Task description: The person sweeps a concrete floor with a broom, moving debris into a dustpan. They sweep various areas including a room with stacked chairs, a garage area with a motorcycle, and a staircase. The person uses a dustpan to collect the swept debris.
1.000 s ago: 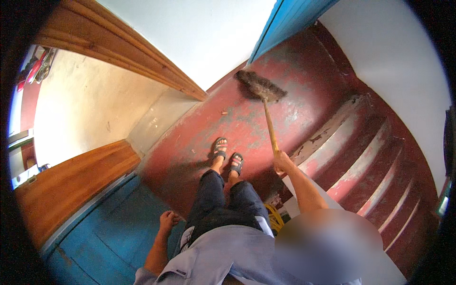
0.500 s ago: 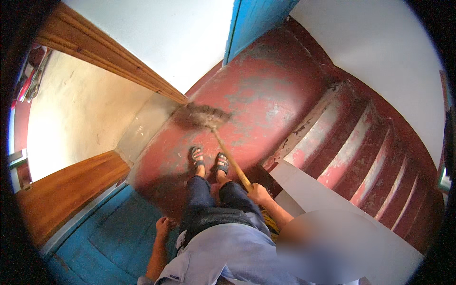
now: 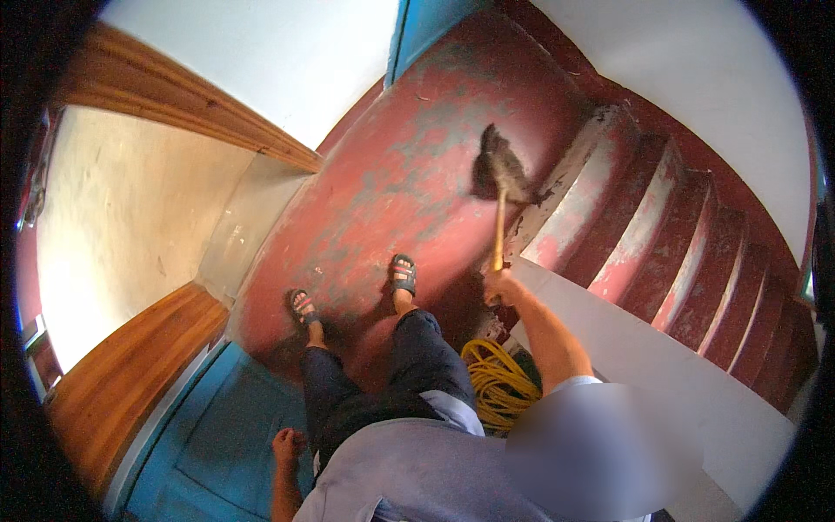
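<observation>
I log: one broom [image 3: 502, 184], its handle [image 3: 499, 233] in the closed right hand [image 3: 503, 288], presumably for reach across the floor [image 3: 383, 200]; left hand [image 3: 288, 444], loosely curled, seemingly empty.

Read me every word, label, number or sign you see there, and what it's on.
No legible text: none I can make out on the broom, the yellow coil, the red stairs or the shirt.
The clutter at the far left edge is too small and blurred to read.
</observation>
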Demonstrator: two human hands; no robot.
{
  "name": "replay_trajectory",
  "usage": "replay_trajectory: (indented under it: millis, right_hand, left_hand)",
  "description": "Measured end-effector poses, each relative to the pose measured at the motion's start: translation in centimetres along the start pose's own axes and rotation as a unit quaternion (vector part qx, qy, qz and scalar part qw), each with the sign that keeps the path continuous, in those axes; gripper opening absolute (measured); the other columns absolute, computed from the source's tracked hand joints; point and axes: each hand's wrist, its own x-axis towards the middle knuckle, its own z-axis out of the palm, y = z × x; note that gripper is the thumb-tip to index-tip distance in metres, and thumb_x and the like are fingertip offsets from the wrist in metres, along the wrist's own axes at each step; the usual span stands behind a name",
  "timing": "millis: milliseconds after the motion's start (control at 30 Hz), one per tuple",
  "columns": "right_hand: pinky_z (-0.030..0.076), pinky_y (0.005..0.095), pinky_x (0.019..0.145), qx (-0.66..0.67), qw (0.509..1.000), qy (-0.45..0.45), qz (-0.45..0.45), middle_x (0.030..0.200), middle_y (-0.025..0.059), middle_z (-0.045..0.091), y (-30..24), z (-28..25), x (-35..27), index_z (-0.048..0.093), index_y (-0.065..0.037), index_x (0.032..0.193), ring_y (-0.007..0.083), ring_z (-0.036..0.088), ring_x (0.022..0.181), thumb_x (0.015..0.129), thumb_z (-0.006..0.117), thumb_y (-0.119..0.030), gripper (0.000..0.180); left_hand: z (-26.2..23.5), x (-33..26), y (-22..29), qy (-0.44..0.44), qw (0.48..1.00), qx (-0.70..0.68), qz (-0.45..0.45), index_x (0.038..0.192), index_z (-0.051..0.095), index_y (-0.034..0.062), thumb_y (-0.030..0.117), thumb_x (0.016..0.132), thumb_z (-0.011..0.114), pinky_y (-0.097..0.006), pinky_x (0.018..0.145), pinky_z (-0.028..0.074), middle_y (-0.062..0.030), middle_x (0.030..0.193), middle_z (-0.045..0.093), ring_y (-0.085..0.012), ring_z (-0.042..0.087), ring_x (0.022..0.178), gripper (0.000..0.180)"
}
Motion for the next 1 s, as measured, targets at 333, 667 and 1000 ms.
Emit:
replay_trajectory:
  millis: [333,667,1000]
  right_hand:
    - [0.039,0.0333,0.032,-0.356,0.909,0.188,0.105,0.053,0.0119,0.049,14.4,29.8,1.0,0.049,0.005,0.071,0.0217,0.048,0.039,0.071,0.054,-0.007,0.014]
    - [0.039,0.0303,0.034,-0.364,0.881,0.300,-0.043,0.055,0.0071,0.048,2.7,30.7,-0.8,0.050,0.001,0.070,0.0180,0.046,0.041,0.075,0.056,-0.016,0.019]
    - [0.044,0.0397,0.048,-0.741,0.592,0.312,-0.051,0.065,0.0175,0.053,-2.1,19.0,13.5,0.052,0.002,0.086,0.0293,0.054,0.056,0.069,0.053,-0.020,0.028]
  left_hand:
    - [-8.1,9.7,1.3,-0.089,0.992,-0.049,0.074,0.095,0.047,0.0023,0.016,0.080,0.048,-0.032,0.051,0.046,-0.0101,0.078,0.056,-0.0203,0.056,0.061,0.020]
    - [-14.5,12.0,-0.9,-0.026,0.993,-0.086,0.082,0.092,0.048,0.0017,0.014,0.079,0.047,-0.033,0.049,0.047,-0.0123,0.078,0.056,-0.0218,0.056,0.060,0.018]
    - [-9.2,2.1,-1.3,0.013,1.000,0.003,-0.016,0.093,0.050,0.0006,0.016,0.079,0.049,-0.031,0.050,0.048,-0.0118,0.079,0.057,-0.0201,0.056,0.060,0.021]
